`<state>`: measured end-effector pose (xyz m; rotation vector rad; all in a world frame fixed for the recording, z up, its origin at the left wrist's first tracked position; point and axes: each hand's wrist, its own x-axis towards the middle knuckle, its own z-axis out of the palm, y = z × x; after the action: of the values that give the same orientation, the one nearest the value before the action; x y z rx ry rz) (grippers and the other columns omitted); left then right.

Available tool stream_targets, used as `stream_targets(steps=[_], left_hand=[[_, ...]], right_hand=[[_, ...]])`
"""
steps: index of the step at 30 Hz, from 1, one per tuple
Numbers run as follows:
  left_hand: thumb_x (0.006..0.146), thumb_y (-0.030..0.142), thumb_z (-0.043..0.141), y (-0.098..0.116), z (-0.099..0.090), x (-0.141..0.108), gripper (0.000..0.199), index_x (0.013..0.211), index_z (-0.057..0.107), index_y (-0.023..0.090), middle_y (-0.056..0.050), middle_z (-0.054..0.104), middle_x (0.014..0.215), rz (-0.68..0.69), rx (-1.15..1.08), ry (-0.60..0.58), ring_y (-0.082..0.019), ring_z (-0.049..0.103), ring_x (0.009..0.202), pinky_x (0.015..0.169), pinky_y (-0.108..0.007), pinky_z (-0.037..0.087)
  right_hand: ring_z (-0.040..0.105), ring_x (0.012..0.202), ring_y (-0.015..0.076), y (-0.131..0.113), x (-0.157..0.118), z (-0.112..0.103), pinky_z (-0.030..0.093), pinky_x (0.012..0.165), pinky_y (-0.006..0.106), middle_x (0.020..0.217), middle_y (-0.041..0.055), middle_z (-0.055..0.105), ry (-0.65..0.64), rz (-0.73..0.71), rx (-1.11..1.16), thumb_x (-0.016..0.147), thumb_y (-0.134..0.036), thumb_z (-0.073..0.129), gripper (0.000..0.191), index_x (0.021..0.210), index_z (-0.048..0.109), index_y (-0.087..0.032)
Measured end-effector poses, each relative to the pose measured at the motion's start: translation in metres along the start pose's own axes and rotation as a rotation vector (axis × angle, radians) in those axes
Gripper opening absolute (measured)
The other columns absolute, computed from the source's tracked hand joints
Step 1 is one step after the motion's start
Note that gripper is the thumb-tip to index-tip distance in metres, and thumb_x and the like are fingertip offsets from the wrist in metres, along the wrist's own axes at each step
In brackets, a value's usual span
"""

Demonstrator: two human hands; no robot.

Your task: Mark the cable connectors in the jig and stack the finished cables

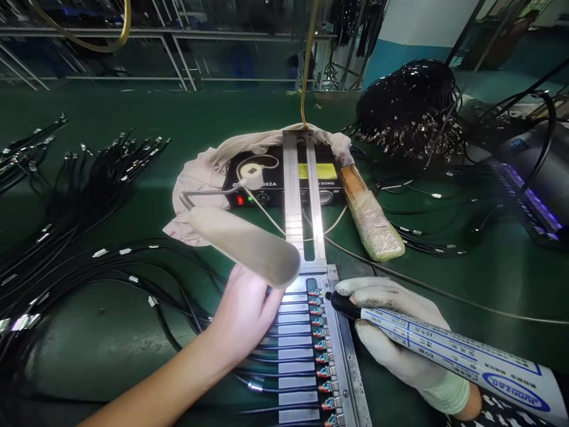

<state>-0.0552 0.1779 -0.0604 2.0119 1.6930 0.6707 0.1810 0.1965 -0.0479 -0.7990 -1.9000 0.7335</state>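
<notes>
My gloved right hand [400, 338] is wrapped round a white tube with blue print [462, 359]. The tube's black nozzle points at the topmost connector [313, 293] in a metal fixture [349, 356]. Black cables [296, 374] lie side by side across the fixture, their small connectors in a column along its right part. My bare left hand [249, 302] is at the left edge of the fixture, beneath a lit white lamp head [244, 243] on a flexible neck. The lamp hides part of that hand, and what its fingers hold, if anything, cannot be made out.
A black control box [271, 196] with a pale cloth [195, 178] stands behind the fixture. A wrapped block [373, 225] lies right of it. Cable bundles [102, 178] spread at left, and a black cable heap [409, 101] sits back right.
</notes>
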Motion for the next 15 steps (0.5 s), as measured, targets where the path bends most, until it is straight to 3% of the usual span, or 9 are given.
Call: stream_targets(steps=[15], left_hand=[[0.096, 0.028, 0.048, -0.0044, 0.0018, 0.0002, 0.018, 0.098, 0.061, 0.017, -0.006, 0.059, 0.09, 0.001, 0.022, -0.003, -0.023, 0.053, 0.089, 0.081, -0.037, 0.039]], right_hand=[[0.071, 0.085, 0.0215, -0.0029, 0.0012, -0.0003, 0.061, 0.076, 0.032, 0.093, 0.007, 0.073, 0.028, -0.021, 0.001, 0.073, -0.006, 0.065, 0.019, 0.09, 0.067, -0.015]])
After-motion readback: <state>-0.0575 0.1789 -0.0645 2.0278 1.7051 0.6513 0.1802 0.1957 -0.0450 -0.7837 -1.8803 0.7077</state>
